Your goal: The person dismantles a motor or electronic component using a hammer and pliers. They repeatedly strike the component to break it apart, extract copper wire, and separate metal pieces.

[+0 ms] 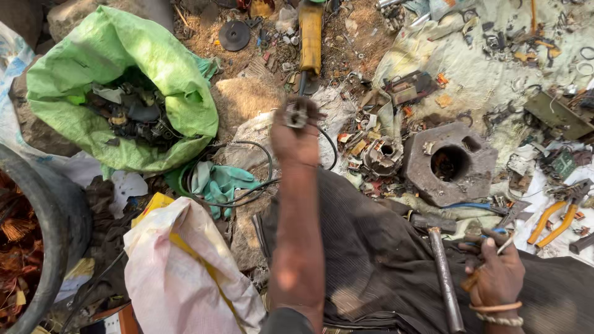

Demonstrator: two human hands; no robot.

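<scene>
A small metal part [297,115] sits clamped in the left hand [296,139], held out at arm's length above the littered ground, with a black cable [247,185] looping just beneath it. The right hand [495,272] rests low by the knee, fingers closed on a thin tool [495,244], just beside a steel rod [445,281]. Around them lie a green sack [124,68] of scrap, a white bag [179,272], a heavy metal block [450,164] with a round hole, and orange-handled pliers [557,219]

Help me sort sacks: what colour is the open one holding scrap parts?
Bright green sack, upper left in the head view, beyond the left hand.
</scene>
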